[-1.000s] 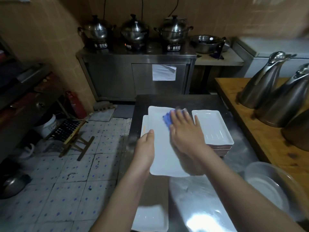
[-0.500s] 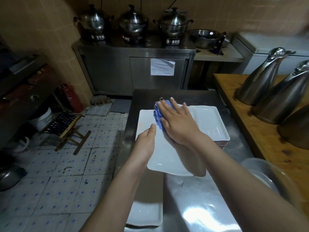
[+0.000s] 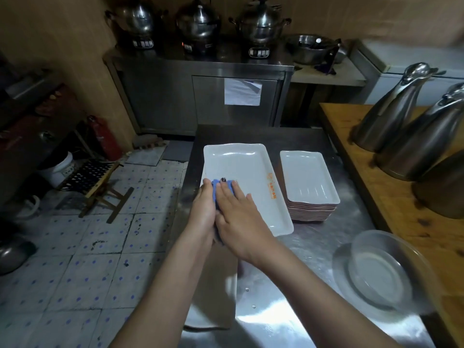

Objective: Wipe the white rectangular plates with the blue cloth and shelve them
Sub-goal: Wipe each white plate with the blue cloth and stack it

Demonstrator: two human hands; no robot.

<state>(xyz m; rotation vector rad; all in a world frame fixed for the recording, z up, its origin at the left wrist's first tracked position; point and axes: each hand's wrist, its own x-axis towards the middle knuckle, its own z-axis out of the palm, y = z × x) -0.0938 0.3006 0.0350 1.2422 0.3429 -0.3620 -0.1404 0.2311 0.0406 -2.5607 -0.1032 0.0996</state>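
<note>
A white rectangular plate [image 3: 247,177] with an orange mark on its right rim lies lengthwise on the steel table [image 3: 313,242]. My right hand [image 3: 238,212] presses the blue cloth [image 3: 216,192] flat onto the plate's near left part, fingers straight. My left hand [image 3: 204,209] grips the plate's left rim beside the cloth. A stack of white rectangular plates [image 3: 307,182] stands just right of the wiped plate. Another white plate [image 3: 211,315] shows below my arms at the table's near left edge.
Tall steel jugs [image 3: 411,126] stand on a wooden counter [image 3: 376,177] at the right. A clear bowl [image 3: 384,275] sits at the table's near right. Steel pots [image 3: 198,23] line a cabinet at the back. Tiled floor with a folding stool [image 3: 100,182] lies left.
My right hand has slid the blue cloth from the plate's far end toward me to its near left part. The plate's orange-marked face now shows beside the stack.
</note>
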